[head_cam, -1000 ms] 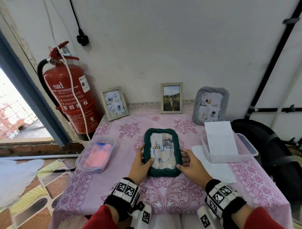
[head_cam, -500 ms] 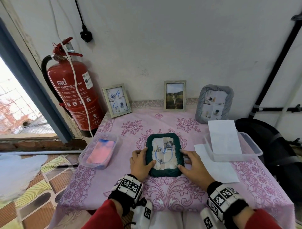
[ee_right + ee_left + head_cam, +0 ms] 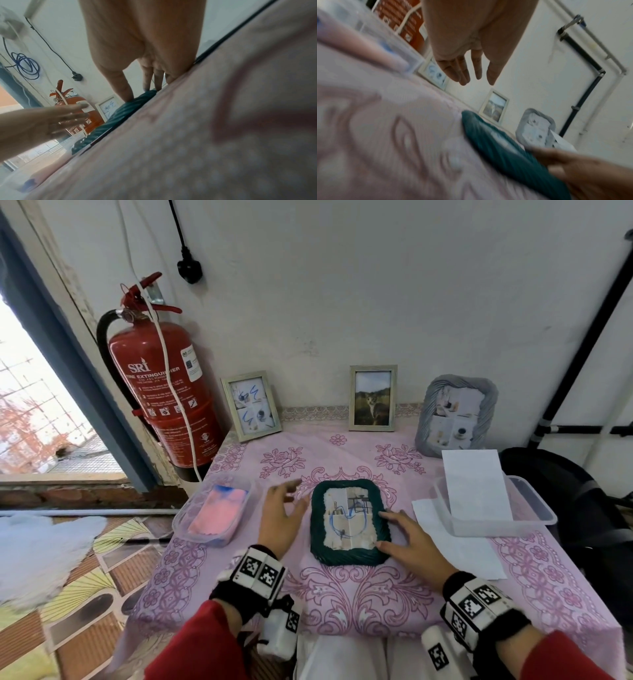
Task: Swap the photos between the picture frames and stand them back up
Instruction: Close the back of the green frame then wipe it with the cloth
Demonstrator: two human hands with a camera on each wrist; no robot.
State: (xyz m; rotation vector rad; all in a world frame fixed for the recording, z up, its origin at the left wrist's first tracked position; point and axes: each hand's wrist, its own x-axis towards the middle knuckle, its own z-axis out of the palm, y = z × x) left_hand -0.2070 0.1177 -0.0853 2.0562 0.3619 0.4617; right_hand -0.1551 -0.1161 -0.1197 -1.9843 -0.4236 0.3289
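green frame (image 3: 349, 522) flat at the centre of the pink tablecloth (image 3: 342, 594), one hand on it, one hand off.

along the wall at the top stand a silver frame (image 3: 251, 404) on the left, a cat photo frame (image 3: 373, 398) in the middle and a grey frame (image 3: 455, 416) on the right. a red fire extinguisher (image 3: 164, 392) fills the upper left. left of centre sits a tub with a pink cloth (image 3: 215, 513); right of centre a clear tub (image 3: 529, 508) holds a white sheet (image 3: 474, 484), with more paper (image 3: 459, 546) under it. the left hand (image 3: 279, 518) hovers just beside the green frame's left edge, fingers spread and straight, holding nothing. the right hand (image 3: 416, 546) lies on the frame's right edge, thumb and fingertips touching its rim.
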